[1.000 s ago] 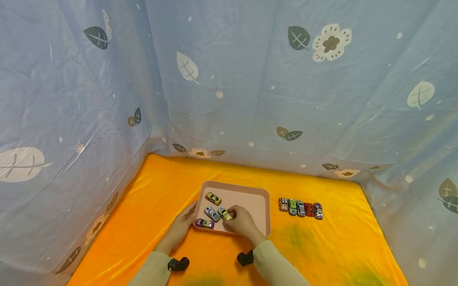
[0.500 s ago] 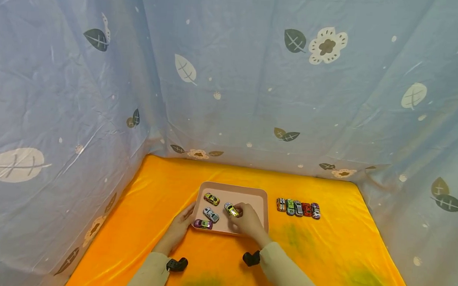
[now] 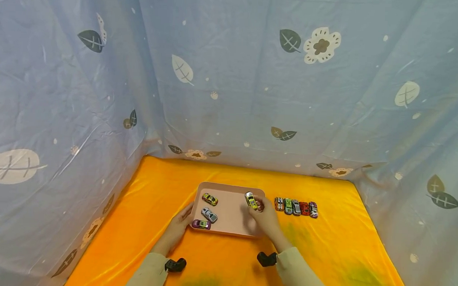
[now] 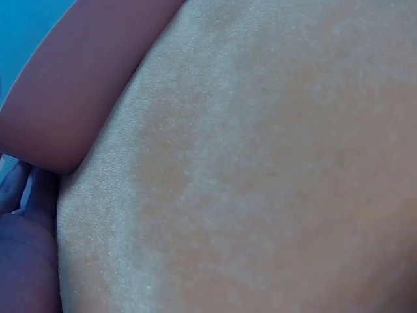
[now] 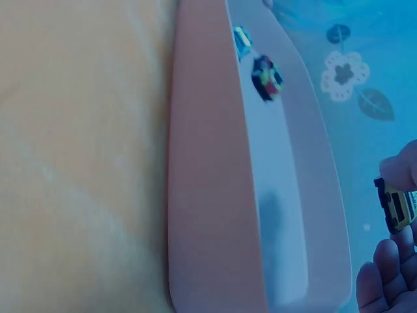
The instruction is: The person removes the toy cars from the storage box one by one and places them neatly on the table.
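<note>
A yellow car is pinched by the right hand above the tray's right rim; the left hand is laid open on the tray's left edge. With so small a pinch, the car can be dropped or knocked into the row right of the tray.

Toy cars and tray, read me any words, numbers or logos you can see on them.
None can be read.
The toy cars in the row and the yellow car in the right hand carry coloured markings, too small to read.
The pink tray shows no text.
</note>
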Motion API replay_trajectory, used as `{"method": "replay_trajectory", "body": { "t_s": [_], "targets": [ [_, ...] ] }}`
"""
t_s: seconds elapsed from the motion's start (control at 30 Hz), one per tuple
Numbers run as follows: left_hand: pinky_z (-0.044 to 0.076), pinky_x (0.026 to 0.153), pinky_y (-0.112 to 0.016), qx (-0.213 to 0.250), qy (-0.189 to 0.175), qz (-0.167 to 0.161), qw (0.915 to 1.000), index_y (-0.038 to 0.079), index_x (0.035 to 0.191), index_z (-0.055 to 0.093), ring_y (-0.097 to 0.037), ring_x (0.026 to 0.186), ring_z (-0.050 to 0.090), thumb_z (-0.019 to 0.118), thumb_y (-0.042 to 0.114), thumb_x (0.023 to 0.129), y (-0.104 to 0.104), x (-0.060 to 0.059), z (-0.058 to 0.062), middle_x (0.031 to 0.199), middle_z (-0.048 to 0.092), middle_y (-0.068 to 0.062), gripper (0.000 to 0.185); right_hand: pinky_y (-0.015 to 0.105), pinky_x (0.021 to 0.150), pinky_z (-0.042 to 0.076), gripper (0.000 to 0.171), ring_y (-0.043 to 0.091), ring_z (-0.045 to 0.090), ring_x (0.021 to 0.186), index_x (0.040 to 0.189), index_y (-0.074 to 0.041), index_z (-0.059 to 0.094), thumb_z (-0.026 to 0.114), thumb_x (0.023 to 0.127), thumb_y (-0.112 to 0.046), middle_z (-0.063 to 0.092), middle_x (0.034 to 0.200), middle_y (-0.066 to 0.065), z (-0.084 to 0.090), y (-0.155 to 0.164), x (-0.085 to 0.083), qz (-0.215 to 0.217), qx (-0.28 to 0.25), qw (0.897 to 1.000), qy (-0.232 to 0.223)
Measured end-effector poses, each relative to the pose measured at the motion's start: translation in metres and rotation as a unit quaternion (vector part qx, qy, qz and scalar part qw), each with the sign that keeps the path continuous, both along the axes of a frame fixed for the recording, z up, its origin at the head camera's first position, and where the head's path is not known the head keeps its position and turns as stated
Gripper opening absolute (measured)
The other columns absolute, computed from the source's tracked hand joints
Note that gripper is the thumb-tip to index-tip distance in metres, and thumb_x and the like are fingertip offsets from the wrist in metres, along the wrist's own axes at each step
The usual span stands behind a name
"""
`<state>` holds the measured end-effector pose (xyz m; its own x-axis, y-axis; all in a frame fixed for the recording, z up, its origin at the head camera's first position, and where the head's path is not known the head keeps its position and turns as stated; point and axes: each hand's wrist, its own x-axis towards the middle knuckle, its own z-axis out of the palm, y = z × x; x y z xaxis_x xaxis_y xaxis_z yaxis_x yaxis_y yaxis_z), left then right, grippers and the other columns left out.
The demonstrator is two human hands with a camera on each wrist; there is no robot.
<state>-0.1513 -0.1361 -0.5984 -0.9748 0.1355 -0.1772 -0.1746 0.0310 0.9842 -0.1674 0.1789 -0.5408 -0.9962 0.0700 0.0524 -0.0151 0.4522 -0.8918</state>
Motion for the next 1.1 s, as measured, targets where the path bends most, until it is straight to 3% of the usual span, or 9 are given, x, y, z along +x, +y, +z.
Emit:
{"method": "replay_trajectory", "body": {
  "t_s": [0.27, 0.67, 1.1],
  "targets": [
    [0.024, 0.113, -0.044, 0.007, -0.001, 0.0, 1.0, 0.017, 0.152, 0.033, -0.026, 0.139, 0.032, 0.048, 0.019, 0.103, 0.001, 0.0, 0.0, 0.153, 0.036, -0.009, 0.051, 0.025, 0.068, 0.047, 0.042, 0.021, 0.05, 0.081, 0.12, 0.0, 0.06, 0.076, 0.084, -0.013, 0.055, 0.094, 0.01, -0.002, 0.032, 0.007, -0.05, 0.01, 0.998, 0.023],
    [0.025, 0.114, -0.043, 0.01, -0.008, 0.003, 0.9999, 0.019, 0.152, 0.035, -0.024, 0.139, 0.033, 0.049, 0.02, 0.103, 0.001, -0.001, -0.005, 0.153, 0.036, -0.007, 0.051, 0.022, 0.071, 0.044, 0.049, 0.022, 0.047, 0.089, 0.129, 0.003, 0.05, 0.068, 0.092, -0.023, 0.05, 0.103, 0.013, -0.022, 0.086, 0.024, -0.081, 0.003, 0.996, -0.044],
    [0.022, 0.114, -0.045, 0.01, -0.01, -0.007, 0.9999, 0.019, 0.152, 0.033, -0.024, 0.141, 0.029, 0.047, 0.018, 0.104, 0.001, -0.003, -0.004, 0.154, 0.034, -0.006, 0.051, 0.024, 0.07, 0.042, 0.044, 0.022, 0.045, 0.087, 0.12, 0.006, 0.051, 0.07, 0.09, -0.021, 0.05, 0.097, 0.012, -0.049, 0.095, 0.028, -0.096, 0.024, 0.992, -0.082]
  ]
}}
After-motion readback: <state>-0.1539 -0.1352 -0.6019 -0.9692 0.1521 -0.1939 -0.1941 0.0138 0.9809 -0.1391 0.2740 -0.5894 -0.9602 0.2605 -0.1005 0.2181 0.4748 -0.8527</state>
